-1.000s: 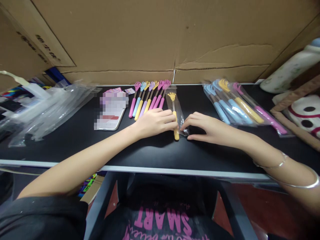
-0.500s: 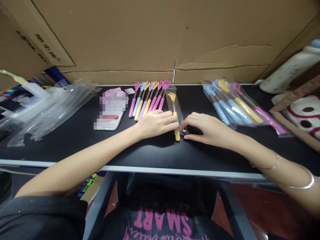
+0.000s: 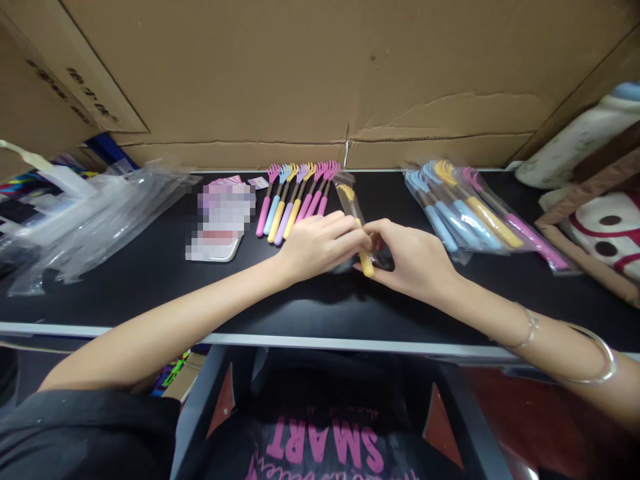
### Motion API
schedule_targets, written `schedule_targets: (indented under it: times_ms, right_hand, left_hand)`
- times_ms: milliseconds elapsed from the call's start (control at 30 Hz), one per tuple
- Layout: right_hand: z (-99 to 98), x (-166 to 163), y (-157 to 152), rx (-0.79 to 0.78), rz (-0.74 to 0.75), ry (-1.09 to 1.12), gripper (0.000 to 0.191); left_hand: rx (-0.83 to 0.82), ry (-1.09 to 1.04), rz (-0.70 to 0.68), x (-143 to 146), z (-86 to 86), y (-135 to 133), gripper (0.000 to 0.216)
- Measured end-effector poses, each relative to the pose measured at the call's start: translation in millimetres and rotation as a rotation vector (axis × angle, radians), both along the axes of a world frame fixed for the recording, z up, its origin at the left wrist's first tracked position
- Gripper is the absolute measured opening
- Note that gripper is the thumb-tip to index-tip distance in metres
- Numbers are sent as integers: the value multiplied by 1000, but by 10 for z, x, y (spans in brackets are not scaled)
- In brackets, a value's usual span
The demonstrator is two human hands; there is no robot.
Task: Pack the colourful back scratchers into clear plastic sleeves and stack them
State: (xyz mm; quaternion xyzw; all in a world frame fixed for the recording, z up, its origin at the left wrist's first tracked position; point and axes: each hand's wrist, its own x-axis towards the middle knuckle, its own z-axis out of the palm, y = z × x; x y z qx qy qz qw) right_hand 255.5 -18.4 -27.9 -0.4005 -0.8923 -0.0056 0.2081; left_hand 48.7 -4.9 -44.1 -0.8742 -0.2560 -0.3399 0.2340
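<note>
A cardboard wall rose behind the far edge of the black tabletop, whose left and right ends were cut off from view. Near the left edge lay clear bags, overlapping so much that they could not be counted. By the far right corner stood a bottle, its blue top cropped, with a spotted white item, also cropped, nearer. Several bagged scratchers overlapped short of that corner. A row of seven unbagged scratchers lay toward the far edge, left of its middle, some handle ends hidden behind the left grip. That grip was closed over the yellow scratcher, its thumb out of sight. The right grip was partly open, the thumb at the handle's lower end; crossing fingertips hid whether it pinched anything. Left of the row lay a phone, mostly pixelated. The yellow scratcher, in a clear sleeve, slanted between the grips toward the middle of the tabletop, its mid-length covered by fingers.
</note>
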Motion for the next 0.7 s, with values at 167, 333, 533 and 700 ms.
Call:
schedule_targets:
  times_ms: [167, 333, 533, 700]
  right_hand:
    - [13, 18, 0, -15, -55, 143, 28]
    - [57, 62, 36, -160, -119, 313, 25]
    - [85, 141, 212, -455, -171, 798, 22]
    - [146, 208, 323, -713, -310, 1156, 21]
  left_hand:
    - [-180, -108, -37, -13, 24, -19, 20]
    - [-207, -128, -78, -33, 26, -15, 25]
    - [-343, -121, 30, -77, -20, 7, 27]
    - [-467, -126, 26, -101, -42, 22, 32]
